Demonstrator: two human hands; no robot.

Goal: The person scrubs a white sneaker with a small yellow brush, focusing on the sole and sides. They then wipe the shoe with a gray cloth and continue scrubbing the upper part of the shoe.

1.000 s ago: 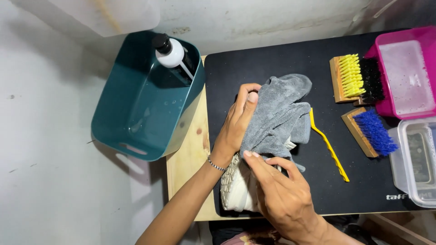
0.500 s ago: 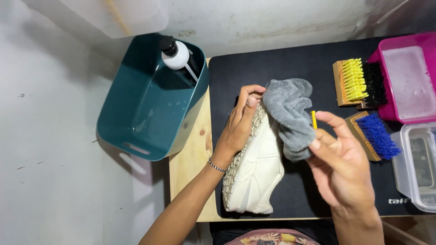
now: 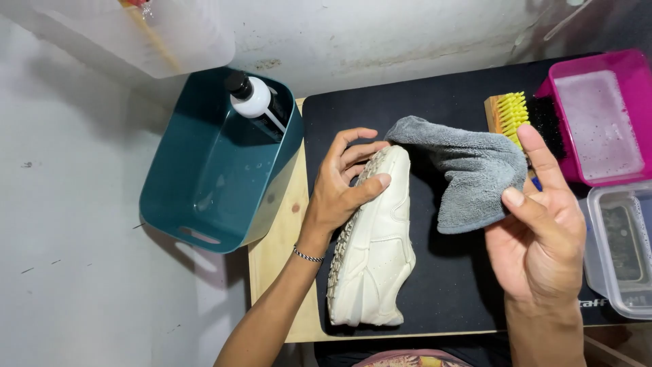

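A white sneaker [image 3: 377, 258] lies on its side on a black mat [image 3: 435, 299], sole turned to the left. My left hand [image 3: 343, 183] grips its toe end, thumb across the upper. My right hand [image 3: 540, 234] is raised over the mat's right part and pinches a grey cloth [image 3: 468, 170] between thumb and fingers. The cloth hangs in the air beside the shoe's toe, with one corner reaching towards it.
A teal tub [image 3: 210, 177] with a white pump bottle [image 3: 252, 98] stands left of the mat. A yellow-bristled brush [image 3: 508, 112], a pink tray of soapy water [image 3: 601, 119] and a clear plastic box [image 3: 621, 248] line the right side. A wall runs behind.
The cloth covered the shoe a second ago; my right hand has lifted it off to the right, uncovering the sneaker. My left hand stayed on the toe.
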